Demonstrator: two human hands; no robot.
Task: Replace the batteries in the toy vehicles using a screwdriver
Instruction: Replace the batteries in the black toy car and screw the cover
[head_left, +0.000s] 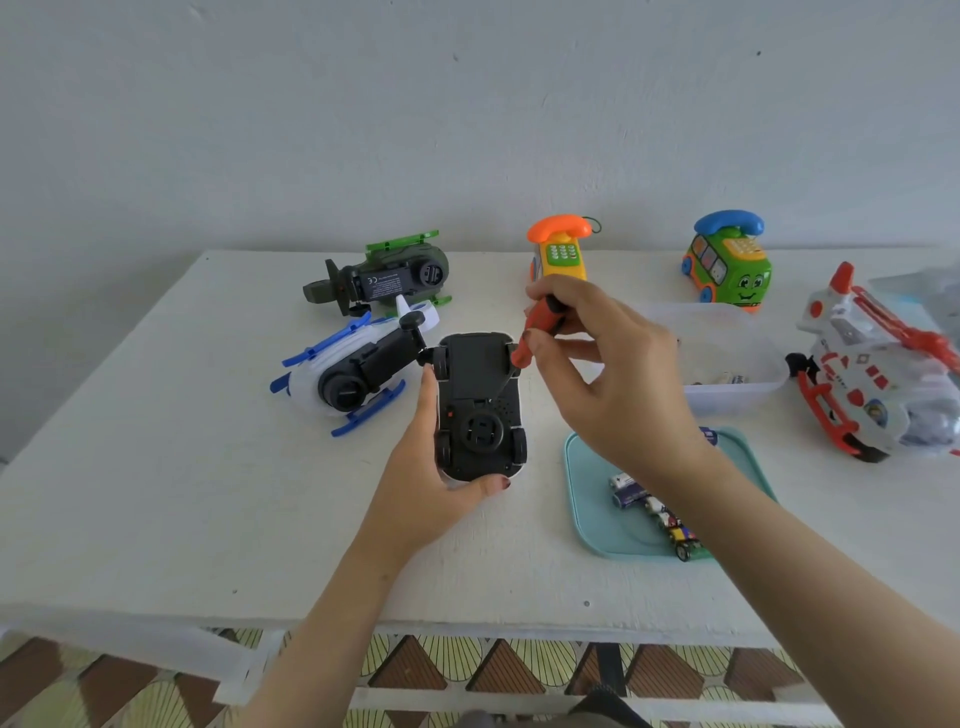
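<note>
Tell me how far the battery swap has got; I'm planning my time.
Done: none clearly; the green helicopter and blue helicopter lie belly-up, but nothing shows fresh cells. In hand: the left hand steadies the upturned car while the right hand works the screwdriver at its underside. Left: the red helicopter is upright and untouched, and batteries wait on the teal tray.

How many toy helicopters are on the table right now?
3: a green helicopter at the back left, a blue and white helicopter before it, a red and white helicopter far right. None seems hidden.
</note>
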